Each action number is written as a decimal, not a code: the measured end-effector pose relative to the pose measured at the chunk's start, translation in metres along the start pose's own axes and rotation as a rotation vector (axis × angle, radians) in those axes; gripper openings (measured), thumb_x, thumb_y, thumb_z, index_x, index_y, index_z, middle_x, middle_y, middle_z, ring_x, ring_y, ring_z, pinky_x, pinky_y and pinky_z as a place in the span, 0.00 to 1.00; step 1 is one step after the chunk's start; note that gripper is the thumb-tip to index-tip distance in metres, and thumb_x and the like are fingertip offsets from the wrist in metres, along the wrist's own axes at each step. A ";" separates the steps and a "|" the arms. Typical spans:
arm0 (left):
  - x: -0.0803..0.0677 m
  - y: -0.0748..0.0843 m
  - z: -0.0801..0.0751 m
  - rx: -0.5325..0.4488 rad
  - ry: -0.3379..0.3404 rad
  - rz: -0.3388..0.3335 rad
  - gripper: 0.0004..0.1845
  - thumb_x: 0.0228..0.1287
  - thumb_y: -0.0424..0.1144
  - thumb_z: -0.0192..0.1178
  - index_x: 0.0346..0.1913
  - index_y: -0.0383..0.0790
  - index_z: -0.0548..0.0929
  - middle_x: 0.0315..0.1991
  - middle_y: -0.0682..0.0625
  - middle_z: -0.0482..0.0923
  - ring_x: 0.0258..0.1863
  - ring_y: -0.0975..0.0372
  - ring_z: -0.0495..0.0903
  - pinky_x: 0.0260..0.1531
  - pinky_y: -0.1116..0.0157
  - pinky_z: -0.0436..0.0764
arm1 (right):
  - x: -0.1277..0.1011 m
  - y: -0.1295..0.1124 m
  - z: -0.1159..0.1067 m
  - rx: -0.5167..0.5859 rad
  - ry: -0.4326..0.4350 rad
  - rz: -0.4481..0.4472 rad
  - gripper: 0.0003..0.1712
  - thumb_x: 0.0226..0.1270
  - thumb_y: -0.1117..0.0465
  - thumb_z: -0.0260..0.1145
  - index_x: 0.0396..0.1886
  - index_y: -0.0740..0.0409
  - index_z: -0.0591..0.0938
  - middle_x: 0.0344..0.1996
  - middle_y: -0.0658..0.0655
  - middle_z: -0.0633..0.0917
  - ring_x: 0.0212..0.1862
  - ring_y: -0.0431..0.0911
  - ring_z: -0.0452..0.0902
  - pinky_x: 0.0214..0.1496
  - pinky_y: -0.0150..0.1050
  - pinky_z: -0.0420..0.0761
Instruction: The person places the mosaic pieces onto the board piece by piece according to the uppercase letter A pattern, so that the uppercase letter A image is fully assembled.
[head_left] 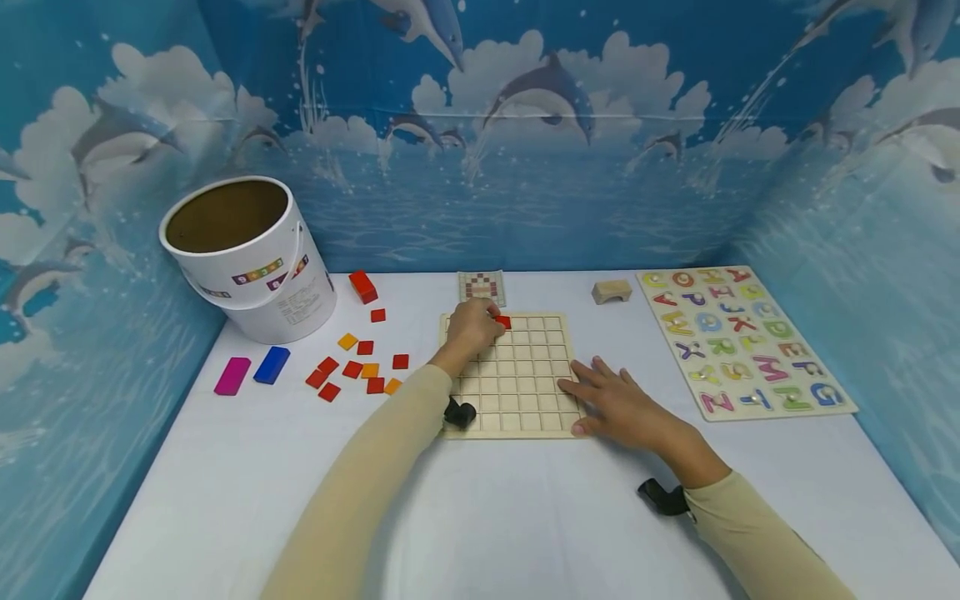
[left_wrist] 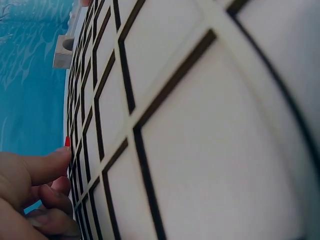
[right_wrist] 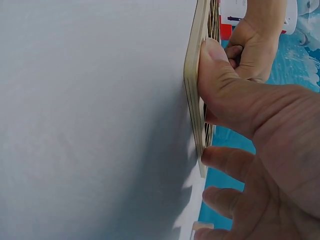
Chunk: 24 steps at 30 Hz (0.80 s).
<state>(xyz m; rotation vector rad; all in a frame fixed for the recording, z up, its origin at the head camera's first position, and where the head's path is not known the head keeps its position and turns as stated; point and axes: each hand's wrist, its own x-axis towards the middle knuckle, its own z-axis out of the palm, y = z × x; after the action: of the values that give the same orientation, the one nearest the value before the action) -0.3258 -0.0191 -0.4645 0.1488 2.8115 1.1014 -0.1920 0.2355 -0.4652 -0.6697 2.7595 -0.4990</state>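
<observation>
A wooden grid board [head_left: 525, 392] lies flat in the middle of the white table. My left hand [head_left: 480, 325] reaches over its far left part and pinches a small red tile [head_left: 503, 322] against the top row. In the left wrist view the fingers [left_wrist: 35, 170] curl beside the red tile [left_wrist: 67, 141], close over the grid board [left_wrist: 200, 125]. My right hand [head_left: 611, 400] rests flat on the board's near right corner with its fingers straight. In the right wrist view its thumb [right_wrist: 225, 85] presses the board's edge [right_wrist: 192, 75].
Several loose red and orange tiles [head_left: 360, 371] lie left of the board, with a red block [head_left: 363, 286], a blue block [head_left: 271, 364] and a pink block [head_left: 232, 376]. A white bucket [head_left: 247, 258] stands far left. A pattern card [head_left: 482, 287], a wooden arch [head_left: 611, 291] and an alphabet puzzle [head_left: 742, 342] lie behind and right.
</observation>
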 end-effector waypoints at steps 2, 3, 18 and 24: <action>-0.001 0.000 -0.001 0.013 -0.004 -0.004 0.14 0.66 0.36 0.67 0.54 0.41 0.86 0.51 0.46 0.85 0.43 0.55 0.83 0.42 0.58 0.82 | 0.000 0.000 0.000 -0.001 0.002 -0.004 0.44 0.64 0.44 0.72 0.76 0.52 0.70 0.79 0.65 0.58 0.79 0.71 0.42 0.72 0.75 0.45; -0.002 -0.001 -0.001 0.018 -0.007 -0.003 0.15 0.66 0.36 0.67 0.54 0.41 0.86 0.52 0.46 0.85 0.44 0.55 0.83 0.43 0.57 0.83 | 0.000 -0.001 0.000 -0.003 0.004 -0.006 0.44 0.63 0.44 0.72 0.76 0.52 0.70 0.79 0.65 0.58 0.79 0.72 0.42 0.72 0.75 0.45; -0.011 -0.016 -0.021 -0.109 -0.022 0.063 0.23 0.69 0.37 0.64 0.66 0.42 0.80 0.42 0.47 0.86 0.35 0.57 0.80 0.39 0.59 0.80 | -0.001 -0.003 -0.001 0.000 0.005 0.006 0.43 0.63 0.47 0.73 0.76 0.54 0.70 0.79 0.65 0.58 0.79 0.72 0.41 0.72 0.75 0.45; -0.038 -0.054 -0.082 -0.214 0.041 -0.023 0.23 0.71 0.43 0.63 0.66 0.41 0.80 0.45 0.45 0.81 0.40 0.53 0.78 0.38 0.60 0.79 | -0.001 -0.003 -0.003 -0.031 -0.005 -0.008 0.44 0.63 0.44 0.72 0.75 0.54 0.71 0.79 0.66 0.59 0.78 0.73 0.43 0.71 0.75 0.48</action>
<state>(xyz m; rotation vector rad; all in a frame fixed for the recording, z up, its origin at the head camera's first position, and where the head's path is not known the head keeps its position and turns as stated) -0.3027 -0.1183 -0.4387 0.0746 2.6987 1.4043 -0.1910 0.2339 -0.4612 -0.6891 2.7664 -0.4569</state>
